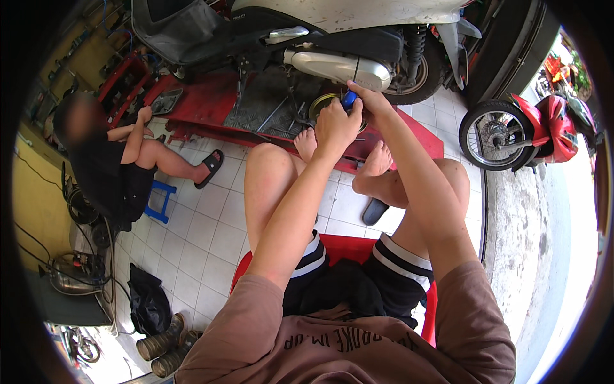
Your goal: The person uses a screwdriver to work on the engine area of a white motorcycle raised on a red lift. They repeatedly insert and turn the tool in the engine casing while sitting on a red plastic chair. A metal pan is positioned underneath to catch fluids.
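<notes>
A tool with a blue handle (349,98) and a thin dark shaft pointing up is held between my hands, in front of the silver side cover (332,64) of a scooter (320,19). My left hand (336,125) is closed on it from the lower left. My right hand (371,102) is closed at the handle's upper right, its fingertips near the shaft. Behind my hands is a round gold-coloured pan (318,102), partly hidden. My bare feet are by the red lift platform (198,105), below my hands.
A person in black (96,160) sits at left on a blue stool (163,195), hands near a metal tray (166,101). Loose tools (268,115) lie on the platform. A red motorbike (550,134) stands at right. A black bag (147,294), boots (160,339) and a compressor (67,272) are at lower left.
</notes>
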Demonstrator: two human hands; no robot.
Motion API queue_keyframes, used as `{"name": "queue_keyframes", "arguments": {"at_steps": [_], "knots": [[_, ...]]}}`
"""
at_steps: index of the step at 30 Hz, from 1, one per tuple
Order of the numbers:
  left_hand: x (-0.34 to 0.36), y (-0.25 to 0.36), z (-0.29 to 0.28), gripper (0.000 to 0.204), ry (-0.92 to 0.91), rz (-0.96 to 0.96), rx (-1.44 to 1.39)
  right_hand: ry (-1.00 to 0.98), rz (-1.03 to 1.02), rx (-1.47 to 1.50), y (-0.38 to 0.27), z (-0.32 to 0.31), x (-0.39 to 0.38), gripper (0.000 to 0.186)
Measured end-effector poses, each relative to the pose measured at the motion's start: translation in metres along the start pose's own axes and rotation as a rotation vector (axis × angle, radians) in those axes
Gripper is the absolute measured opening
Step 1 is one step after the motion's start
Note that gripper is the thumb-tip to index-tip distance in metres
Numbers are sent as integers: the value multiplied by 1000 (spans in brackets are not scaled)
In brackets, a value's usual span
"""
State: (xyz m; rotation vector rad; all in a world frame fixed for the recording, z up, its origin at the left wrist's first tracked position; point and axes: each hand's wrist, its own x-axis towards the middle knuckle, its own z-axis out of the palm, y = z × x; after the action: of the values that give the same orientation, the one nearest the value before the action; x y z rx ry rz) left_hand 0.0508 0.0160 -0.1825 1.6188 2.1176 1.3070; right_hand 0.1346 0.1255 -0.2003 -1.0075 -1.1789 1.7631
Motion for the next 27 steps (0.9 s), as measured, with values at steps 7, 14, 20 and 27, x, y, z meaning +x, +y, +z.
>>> {"name": "queue_keyframes", "arguments": {"at_steps": [7, 14, 20, 27], "knots": [[8, -6, 0, 68, -64, -167, -67, 1, 70, 154, -8, 6, -7, 24], [3, 3, -7, 66, -26, -89, -68, 27, 8, 53, -14, 6, -15, 17], [9, -11, 2, 66, 12, -197, -112, -19, 58, 114, -7, 5, -6, 22], [2, 1, -5, 66, 33, -65, -66, -36, 77, 94, -7, -1, -6, 24]]}}
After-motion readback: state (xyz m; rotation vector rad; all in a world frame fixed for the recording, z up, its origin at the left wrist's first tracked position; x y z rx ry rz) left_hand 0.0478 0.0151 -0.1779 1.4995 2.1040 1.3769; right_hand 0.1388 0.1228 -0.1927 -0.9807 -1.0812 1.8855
